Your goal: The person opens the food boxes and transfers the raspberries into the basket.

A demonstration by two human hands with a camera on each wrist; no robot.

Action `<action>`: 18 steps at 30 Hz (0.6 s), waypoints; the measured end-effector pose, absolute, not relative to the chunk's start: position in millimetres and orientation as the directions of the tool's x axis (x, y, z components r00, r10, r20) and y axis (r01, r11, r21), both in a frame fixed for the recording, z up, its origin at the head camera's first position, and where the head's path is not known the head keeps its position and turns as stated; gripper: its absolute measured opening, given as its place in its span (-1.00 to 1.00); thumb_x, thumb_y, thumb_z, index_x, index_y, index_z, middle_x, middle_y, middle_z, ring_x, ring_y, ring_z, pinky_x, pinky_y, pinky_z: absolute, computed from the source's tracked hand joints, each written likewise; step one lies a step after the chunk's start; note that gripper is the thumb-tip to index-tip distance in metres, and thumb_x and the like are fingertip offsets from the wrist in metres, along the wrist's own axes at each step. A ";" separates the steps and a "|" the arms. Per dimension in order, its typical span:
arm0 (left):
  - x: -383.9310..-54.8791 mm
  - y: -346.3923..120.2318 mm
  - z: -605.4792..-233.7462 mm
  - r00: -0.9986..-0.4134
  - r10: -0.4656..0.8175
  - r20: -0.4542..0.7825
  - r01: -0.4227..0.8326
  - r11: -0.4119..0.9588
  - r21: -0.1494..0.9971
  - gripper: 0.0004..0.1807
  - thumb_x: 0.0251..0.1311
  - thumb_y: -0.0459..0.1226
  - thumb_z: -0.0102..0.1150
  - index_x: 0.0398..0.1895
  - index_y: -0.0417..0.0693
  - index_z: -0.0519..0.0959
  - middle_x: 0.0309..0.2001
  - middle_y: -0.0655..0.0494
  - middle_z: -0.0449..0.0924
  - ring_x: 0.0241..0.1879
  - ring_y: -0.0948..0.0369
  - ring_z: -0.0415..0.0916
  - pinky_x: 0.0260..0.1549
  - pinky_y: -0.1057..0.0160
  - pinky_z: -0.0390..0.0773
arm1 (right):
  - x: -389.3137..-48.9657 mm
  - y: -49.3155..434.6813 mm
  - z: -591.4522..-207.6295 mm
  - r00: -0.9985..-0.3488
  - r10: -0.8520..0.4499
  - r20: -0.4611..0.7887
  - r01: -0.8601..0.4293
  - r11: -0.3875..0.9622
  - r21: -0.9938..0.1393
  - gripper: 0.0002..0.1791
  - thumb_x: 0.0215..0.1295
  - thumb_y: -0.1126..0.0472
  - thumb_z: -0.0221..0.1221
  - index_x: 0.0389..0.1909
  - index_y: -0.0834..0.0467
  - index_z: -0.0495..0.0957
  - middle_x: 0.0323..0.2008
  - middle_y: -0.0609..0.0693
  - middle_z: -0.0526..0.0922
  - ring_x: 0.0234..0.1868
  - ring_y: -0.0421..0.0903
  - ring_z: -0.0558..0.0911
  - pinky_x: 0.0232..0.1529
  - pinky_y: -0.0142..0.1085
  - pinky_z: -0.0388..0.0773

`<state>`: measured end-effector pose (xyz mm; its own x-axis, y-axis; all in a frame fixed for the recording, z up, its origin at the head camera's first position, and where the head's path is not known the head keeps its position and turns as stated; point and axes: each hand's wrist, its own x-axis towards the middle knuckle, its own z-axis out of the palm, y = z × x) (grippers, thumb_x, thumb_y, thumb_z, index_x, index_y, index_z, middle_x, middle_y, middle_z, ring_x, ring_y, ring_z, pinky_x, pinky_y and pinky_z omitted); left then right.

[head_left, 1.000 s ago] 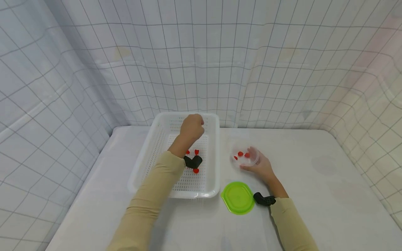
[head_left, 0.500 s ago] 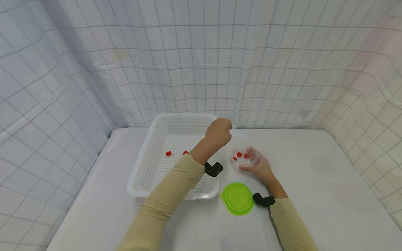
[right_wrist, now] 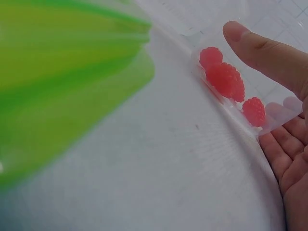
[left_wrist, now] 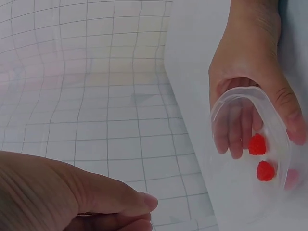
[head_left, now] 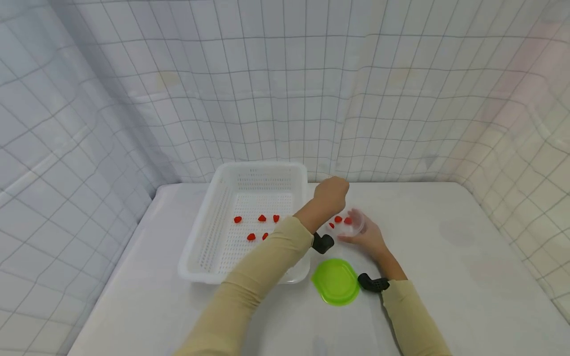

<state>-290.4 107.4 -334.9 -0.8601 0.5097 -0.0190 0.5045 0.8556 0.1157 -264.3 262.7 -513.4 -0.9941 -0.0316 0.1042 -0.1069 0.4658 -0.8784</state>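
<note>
My left hand (head_left: 331,195) is raised near the right rim of the white basket (head_left: 305,193), close to the tub. In the left wrist view its thumb lies against the curled fingers; whatever may be between the fingertips is hidden. My right hand (head_left: 368,240) grips a clear plastic tub (left_wrist: 284,130) by its side, thumb on one side and fingers on the other. The tub leans towards the left, with several red raspberries (right_wrist: 254,111) inside. More raspberries (head_left: 262,218) lie spread on the basket floor, partly covered by the left forearm.
A green lid (head_left: 336,282) lies on the white table (head_left: 445,257) in front of the tub, beside the right wrist's black strap device (head_left: 373,283). White sheeting (head_left: 285,99) with a grid pattern hangs behind and at both sides.
My left hand has travelled right, from above the basket to beside the tub, baring more raspberries in the basket. The right hand and the tub have stayed in place.
</note>
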 end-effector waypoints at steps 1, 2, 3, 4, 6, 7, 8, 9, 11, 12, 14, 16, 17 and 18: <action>-291.0 110.7 -336.8 -0.859 0.512 -0.026 0.506 0.855 0.111 -0.83 0.13 -0.34 0.09 -0.20 -0.04 0.56 -0.28 0.15 0.54 -0.35 0.23 0.46 -0.50 0.31 0.48 | -264.2 262.9 -513.8 -0.994 -0.033 0.108 -0.111 0.463 -0.879 0.07 -0.25 -0.14 0.45 0.32 0.11 0.17 0.22 0.02 0.36 0.23 -0.03 0.28 0.19 0.00 0.18; -291.2 113.6 -338.3 -0.856 0.516 -0.031 0.510 0.853 0.108 -0.83 0.12 -0.33 0.12 -0.20 -0.03 0.56 -0.29 0.15 0.53 -0.34 0.23 0.45 -0.51 0.31 0.48 | -264.0 263.2 -514.0 -0.993 -0.033 0.116 -0.118 0.463 -0.879 0.07 -0.26 -0.14 0.45 0.31 0.11 0.18 0.21 0.02 0.37 0.22 -0.03 0.29 0.19 0.00 0.19; -291.4 116.3 -339.8 -0.855 0.518 -0.033 0.512 0.852 0.107 -0.83 0.10 -0.31 0.15 -0.21 -0.03 0.56 -0.30 0.15 0.52 -0.36 0.23 0.44 -0.52 0.31 0.48 | -263.9 263.4 -514.1 -0.992 -0.031 0.123 -0.123 0.458 -0.880 0.05 -0.26 -0.14 0.46 0.30 0.11 0.21 0.20 0.02 0.38 0.21 -0.03 0.31 0.18 0.00 0.20; -291.8 118.9 -341.5 -0.855 0.517 -0.038 0.511 0.853 0.111 -0.84 0.08 -0.31 0.17 -0.23 -0.02 0.56 -0.32 0.16 0.51 -0.37 0.24 0.43 -0.54 0.31 0.47 | -263.9 263.7 -514.2 -0.991 -0.034 0.131 -0.132 0.452 -0.882 0.04 -0.27 -0.13 0.46 0.29 0.10 0.22 0.18 0.02 0.39 0.19 -0.03 0.32 0.17 -0.01 0.21; -292.2 123.4 -345.5 -0.853 0.520 -0.047 0.513 0.851 0.108 -0.84 0.06 -0.29 0.20 -0.25 -0.01 0.55 -0.34 0.17 0.50 -0.37 0.24 0.41 -0.55 0.31 0.45 | -263.9 264.1 -514.0 -0.988 -0.042 0.149 -0.152 0.445 -0.883 0.01 -0.27 -0.11 0.47 0.27 0.09 0.25 0.15 0.03 0.42 0.15 -0.02 0.35 0.15 0.00 0.24; -291.9 125.3 -347.4 -0.852 0.521 -0.053 0.513 0.851 0.110 -0.85 0.05 -0.30 0.20 -0.27 -0.01 0.54 -0.35 0.18 0.50 -0.38 0.25 0.41 -0.56 0.31 0.45 | -263.9 264.2 -513.8 -0.987 -0.046 0.156 -0.160 0.439 -0.884 -0.01 -0.27 -0.10 0.47 0.26 0.08 0.27 0.13 0.03 0.44 0.14 -0.02 0.37 0.14 0.00 0.25; -291.6 127.2 -349.8 -0.852 0.521 -0.057 0.513 0.851 0.110 -0.86 0.05 -0.30 0.20 -0.28 -0.01 0.54 -0.34 0.18 0.50 -0.38 0.26 0.41 -0.57 0.31 0.45 | -264.0 264.2 -513.7 -0.986 -0.049 0.160 -0.165 0.437 -0.884 -0.02 -0.27 -0.09 0.48 0.25 0.07 0.27 0.11 0.03 0.45 0.12 -0.02 0.38 0.13 0.00 0.26; -291.2 129.0 -351.9 -0.851 0.521 -0.062 0.513 0.852 0.105 -0.86 0.06 -0.31 0.20 -0.28 -0.01 0.53 -0.34 0.19 0.51 -0.39 0.26 0.42 -0.57 0.31 0.45 | -263.8 264.1 -513.4 -0.986 -0.050 0.161 -0.167 0.435 -0.885 -0.03 -0.27 -0.09 0.48 0.25 0.05 0.28 0.09 0.03 0.46 0.10 -0.02 0.39 0.12 0.00 0.27; -289.9 132.2 -356.4 -0.850 0.521 -0.071 0.515 0.852 0.096 -0.85 0.05 -0.30 0.21 -0.28 -0.01 0.53 -0.33 0.19 0.52 -0.39 0.27 0.42 -0.56 0.31 0.44 | -263.5 263.9 -513.3 -0.986 -0.050 0.160 -0.165 0.442 -0.882 -0.02 -0.28 -0.10 0.48 0.25 0.04 0.28 0.08 0.02 0.47 0.09 -0.02 0.40 0.10 -0.01 0.28; -289.2 133.8 -358.4 -0.849 0.523 -0.076 0.517 0.851 0.093 -0.84 0.04 -0.29 0.23 -0.27 -0.01 0.54 -0.33 0.18 0.52 -0.39 0.27 0.42 -0.56 0.31 0.44 | -263.4 263.9 -513.3 -0.986 -0.049 0.157 -0.162 0.447 -0.880 -0.02 -0.28 -0.11 0.48 0.25 0.03 0.28 0.07 0.01 0.47 0.08 -0.03 0.40 0.09 -0.01 0.29; -288.4 136.5 -361.9 -0.847 0.525 -0.089 0.518 0.851 0.088 -0.82 0.02 -0.28 0.27 -0.28 -0.01 0.54 -0.33 0.18 0.52 -0.40 0.27 0.42 -0.56 0.31 0.44 | -263.0 264.0 -513.0 -0.988 -0.043 0.148 -0.150 0.461 -0.874 0.00 -0.30 -0.14 0.47 0.26 0.00 0.27 0.08 -0.02 0.47 0.08 -0.04 0.40 0.09 -0.02 0.29; -287.9 138.8 -363.8 -0.845 0.524 -0.103 0.517 0.851 0.090 -0.80 -0.02 -0.27 0.30 -0.29 -0.01 0.54 -0.34 0.17 0.52 -0.41 0.27 0.41 -0.56 0.31 0.44 | -263.0 264.4 -512.8 -0.988 -0.044 0.150 -0.153 0.473 -0.868 0.00 -0.30 -0.17 0.46 0.26 -0.01 0.27 0.09 -0.03 0.47 0.08 -0.04 0.40 0.08 -0.02 0.30; -288.1 140.0 -364.5 -0.844 0.525 -0.112 0.517 0.851 0.091 -0.79 -0.04 -0.26 0.31 -0.30 -0.01 0.54 -0.35 0.17 0.52 -0.42 0.27 0.42 -0.56 0.31 0.44 | -263.4 264.8 -512.9 -0.987 -0.046 0.152 -0.156 0.475 -0.866 -0.01 -0.30 -0.17 0.46 0.26 -0.02 0.27 0.09 -0.03 0.46 0.07 -0.04 0.41 0.08 -0.03 0.30; -288.7 140.6 -365.2 -0.843 0.525 -0.118 0.516 0.851 0.095 -0.78 -0.05 -0.26 0.32 -0.30 -0.01 0.53 -0.35 0.17 0.52 -0.42 0.26 0.42 -0.56 0.30 0.44 | -263.9 265.3 -513.1 -0.986 -0.050 0.159 -0.163 0.472 -0.867 -0.01 -0.29 -0.16 0.46 0.26 -0.02 0.28 0.09 -0.02 0.46 0.08 -0.04 0.41 0.08 -0.03 0.30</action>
